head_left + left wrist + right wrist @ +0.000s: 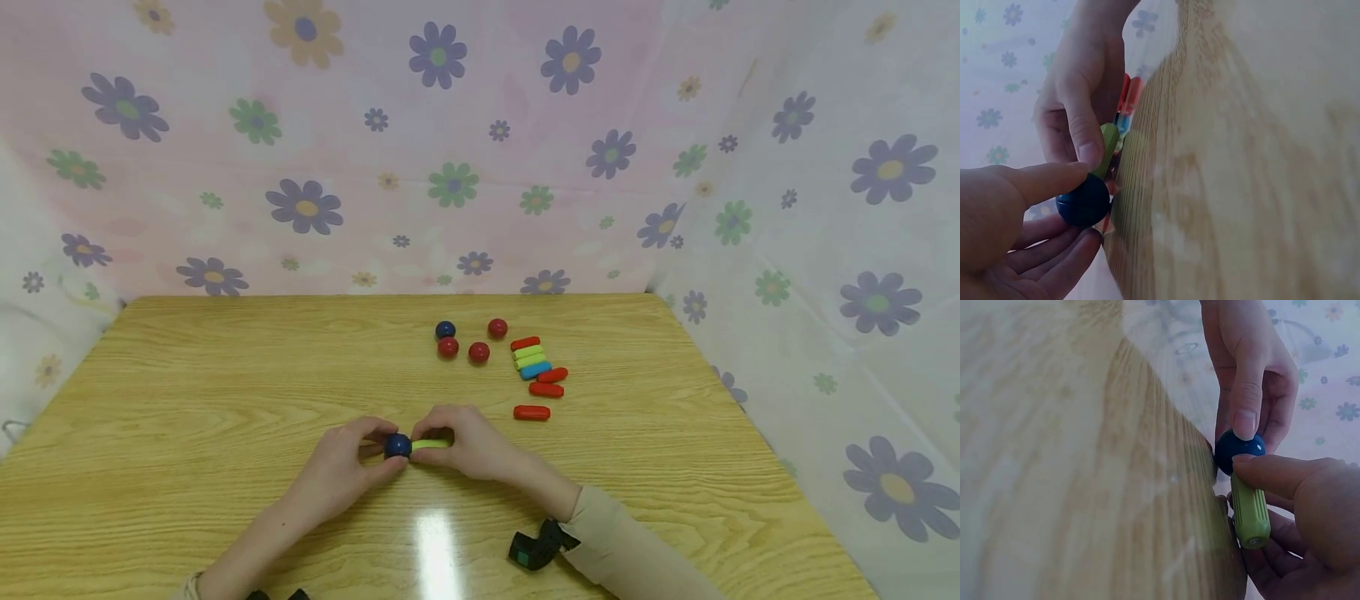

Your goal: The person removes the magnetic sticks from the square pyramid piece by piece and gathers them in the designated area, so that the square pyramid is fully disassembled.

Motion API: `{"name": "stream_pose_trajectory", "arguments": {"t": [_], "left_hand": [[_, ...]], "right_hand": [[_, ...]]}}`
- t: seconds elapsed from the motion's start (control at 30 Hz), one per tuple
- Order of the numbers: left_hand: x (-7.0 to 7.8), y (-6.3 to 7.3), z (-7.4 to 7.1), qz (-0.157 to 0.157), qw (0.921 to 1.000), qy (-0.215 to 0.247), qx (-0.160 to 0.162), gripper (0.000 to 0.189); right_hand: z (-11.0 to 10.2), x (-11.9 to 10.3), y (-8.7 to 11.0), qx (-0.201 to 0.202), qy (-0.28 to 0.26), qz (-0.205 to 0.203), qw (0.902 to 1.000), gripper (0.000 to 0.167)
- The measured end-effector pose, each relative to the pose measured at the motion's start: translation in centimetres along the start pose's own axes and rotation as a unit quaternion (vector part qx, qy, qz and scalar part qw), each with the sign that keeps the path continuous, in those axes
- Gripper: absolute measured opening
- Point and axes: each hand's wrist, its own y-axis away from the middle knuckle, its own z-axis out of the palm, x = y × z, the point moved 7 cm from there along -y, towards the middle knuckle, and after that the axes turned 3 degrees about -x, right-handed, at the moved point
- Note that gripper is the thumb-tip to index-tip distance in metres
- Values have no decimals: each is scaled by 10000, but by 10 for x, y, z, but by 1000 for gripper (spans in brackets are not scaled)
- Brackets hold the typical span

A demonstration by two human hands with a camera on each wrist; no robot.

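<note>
Low over the wooden table, my left hand (341, 467) pinches a dark blue ball (397, 446) between thumb and fingers. My right hand (472, 444) grips a yellow-green ribbed stick (431, 444) from the right side. One end of the stick meets the ball, and the two lie in a line. In the right wrist view the stick (1250, 515) shows a small mark in its free end, with my right thumb lying across the end nearest the ball (1235, 452). The left wrist view shows both thumbs close together above the joint of ball (1083, 201) and stick (1107, 149).
Farther back on the table (225, 375) sit another blue ball (445, 330) and three red balls (479, 352). To their right lie several short sticks, among them red (532, 412), yellow-green (528, 352) and blue ones (536, 370). A flowered cloth (480, 150) stands behind.
</note>
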Motion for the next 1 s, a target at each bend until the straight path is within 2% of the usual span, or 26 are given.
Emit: {"name": "stream_pose_trajectory", "arguments": {"t": [0.53,0.67,0.83,1.0], "left_hand": [[4,1,-3,248,9996,-115,-80,32],[5,0,-2,259,9994,-214,-28,33],[5,0,4,348,9989,-300,-42,35],[6,2,3,398,9984,-391,89,35]], "right_hand": [[-3,-8,0,17,168,-307,9994,10],[-8,-3,4,37,441,-178,9989,9],[-23,7,21,126,896,229,9956,8],[-40,14,42,476,1042,380,9927,10]]}}
